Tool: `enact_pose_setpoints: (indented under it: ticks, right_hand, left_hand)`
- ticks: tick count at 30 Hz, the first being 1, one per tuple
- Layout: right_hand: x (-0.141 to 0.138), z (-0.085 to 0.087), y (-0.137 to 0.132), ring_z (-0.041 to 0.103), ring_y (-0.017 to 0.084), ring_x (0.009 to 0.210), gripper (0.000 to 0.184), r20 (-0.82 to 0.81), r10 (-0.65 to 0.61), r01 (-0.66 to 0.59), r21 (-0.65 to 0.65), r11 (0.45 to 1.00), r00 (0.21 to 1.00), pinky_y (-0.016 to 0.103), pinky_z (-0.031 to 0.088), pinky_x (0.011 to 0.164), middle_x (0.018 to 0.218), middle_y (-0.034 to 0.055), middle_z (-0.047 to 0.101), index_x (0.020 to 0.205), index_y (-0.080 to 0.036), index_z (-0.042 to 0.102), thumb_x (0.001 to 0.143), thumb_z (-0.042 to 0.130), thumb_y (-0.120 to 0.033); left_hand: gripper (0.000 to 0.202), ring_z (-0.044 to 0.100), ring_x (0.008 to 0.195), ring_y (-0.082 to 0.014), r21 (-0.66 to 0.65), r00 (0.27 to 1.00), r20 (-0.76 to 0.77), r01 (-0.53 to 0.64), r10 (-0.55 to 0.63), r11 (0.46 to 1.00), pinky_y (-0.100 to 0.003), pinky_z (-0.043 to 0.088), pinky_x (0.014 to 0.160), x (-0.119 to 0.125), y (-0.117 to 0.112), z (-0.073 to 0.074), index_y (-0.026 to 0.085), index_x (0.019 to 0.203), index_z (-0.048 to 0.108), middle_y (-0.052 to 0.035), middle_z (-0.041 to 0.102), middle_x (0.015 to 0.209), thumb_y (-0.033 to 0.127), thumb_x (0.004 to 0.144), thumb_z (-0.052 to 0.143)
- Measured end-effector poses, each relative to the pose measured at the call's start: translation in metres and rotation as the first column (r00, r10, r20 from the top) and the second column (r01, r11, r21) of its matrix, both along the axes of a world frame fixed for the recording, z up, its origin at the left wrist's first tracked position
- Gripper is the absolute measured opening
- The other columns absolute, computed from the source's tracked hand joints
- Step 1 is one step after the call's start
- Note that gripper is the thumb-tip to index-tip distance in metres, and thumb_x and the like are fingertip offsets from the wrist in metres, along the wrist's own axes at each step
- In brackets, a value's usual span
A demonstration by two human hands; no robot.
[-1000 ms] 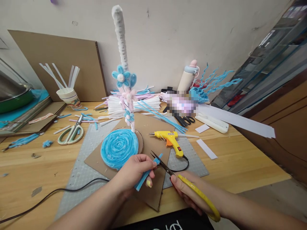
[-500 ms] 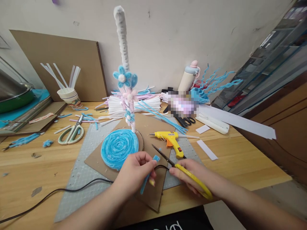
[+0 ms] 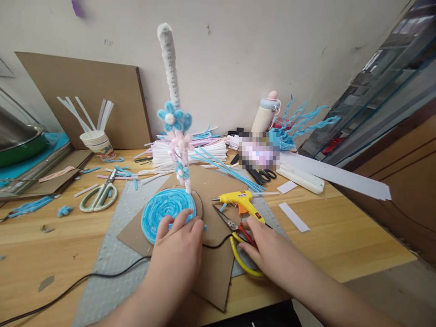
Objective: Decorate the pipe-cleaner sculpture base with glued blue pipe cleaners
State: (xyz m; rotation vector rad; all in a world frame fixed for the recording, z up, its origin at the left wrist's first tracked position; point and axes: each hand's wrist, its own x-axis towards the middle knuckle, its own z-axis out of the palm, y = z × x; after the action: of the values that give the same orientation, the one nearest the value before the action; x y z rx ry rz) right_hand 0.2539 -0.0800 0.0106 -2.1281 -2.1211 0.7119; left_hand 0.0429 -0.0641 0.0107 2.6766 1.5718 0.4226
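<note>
My left hand (image 3: 180, 250) lies open, palm down, with its fingertips on the near edge of a blue spiral disc (image 3: 163, 211) of fuzzy wire. A tall white stem (image 3: 169, 59) with blue and pink flowers rises from the disc's far side. My right hand (image 3: 272, 250) rests on yellow-handled scissors (image 3: 238, 259). The scissors lie on the brown cardboard (image 3: 213, 272) with their blades apart, and my fingers and thumb are closed round the handles. A small blue scrap shows by my left fingertips.
A yellow glue gun (image 3: 238, 200) lies just beyond the scissors, its black cable (image 3: 102, 274) running left over the grey cutting mat (image 3: 98, 281). Green scissors (image 3: 98, 197), paper cups (image 3: 97, 141), a pile of fuzzy wires (image 3: 190, 150), black scissors (image 3: 264, 175) and a bottle (image 3: 265, 113) lie around.
My left hand no longer holds up the blue strip and has gone flat onto the disc's edge. My right hand has lowered the yellow scissors onto the cardboard.
</note>
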Motion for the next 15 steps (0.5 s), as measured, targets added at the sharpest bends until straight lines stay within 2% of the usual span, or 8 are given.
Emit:
enact_pose_setpoints:
  ticks: [6, 10, 12, 15]
  right_hand:
    - [-0.0052, -0.0011, 0.0009, 0.065, 0.023, 0.079, 0.006, 0.029, 0.112, -0.115, 0.144, 0.983, 0.993, 0.029, 0.036, 0.059, 0.089, 0.005, 0.066, 0.09, -0.021, 0.054, 0.086, 0.058, -0.023]
    - [-0.0066, 0.0008, 0.0015, 0.064, 0.021, 0.074, 0.006, 0.036, 0.125, -0.129, 0.172, 0.977, 0.992, 0.027, 0.034, 0.057, 0.088, 0.0044, 0.066, 0.089, -0.021, 0.055, 0.087, 0.058, -0.026]
    - [-0.0056, 0.0026, 0.0019, 0.063, 0.021, 0.075, 0.008, 0.025, 0.126, -0.128, 0.181, 0.975, 0.992, 0.028, 0.035, 0.058, 0.089, 0.0048, 0.066, 0.088, -0.021, 0.056, 0.086, 0.058, -0.028]
    - [0.0022, 0.0079, 0.007, 0.063, 0.022, 0.078, 0.009, -0.034, 0.119, -0.109, 0.211, 0.971, 0.992, 0.028, 0.038, 0.062, 0.09, 0.0042, 0.068, 0.088, -0.022, 0.059, 0.087, 0.057, -0.031]
  left_hand:
    - [0.023, 0.053, 0.119, -0.0262, -0.015, 1.0, -0.008, 0.018, -0.018, 1.0, -0.049, 0.029, 0.096, 0.0022, -0.0014, 0.0022, 0.02, 0.084, 0.052, -0.0047, 0.07, 0.096, 0.0, 0.084, 0.039]
    - [0.025, 0.055, 0.114, -0.0251, -0.018, 0.999, -0.012, 0.031, -0.031, 0.999, -0.051, 0.027, 0.099, 0.0015, -0.0015, -0.0012, 0.02, 0.084, 0.052, -0.0054, 0.068, 0.098, 0.0, 0.085, 0.037]
    - [0.023, 0.056, 0.112, -0.0241, -0.013, 0.999, 0.02, 0.03, -0.03, 0.999, -0.05, 0.026, 0.101, 0.0023, -0.0003, -0.002, 0.02, 0.084, 0.052, -0.0052, 0.068, 0.097, 0.001, 0.085, 0.039]
    - [0.019, 0.055, 0.115, -0.0231, 0.036, 0.988, 0.15, 0.019, -0.024, 0.999, -0.049, 0.023, 0.103, 0.0055, 0.001, 0.0003, 0.02, 0.092, 0.054, -0.0046, 0.067, 0.108, 0.006, 0.088, 0.042]
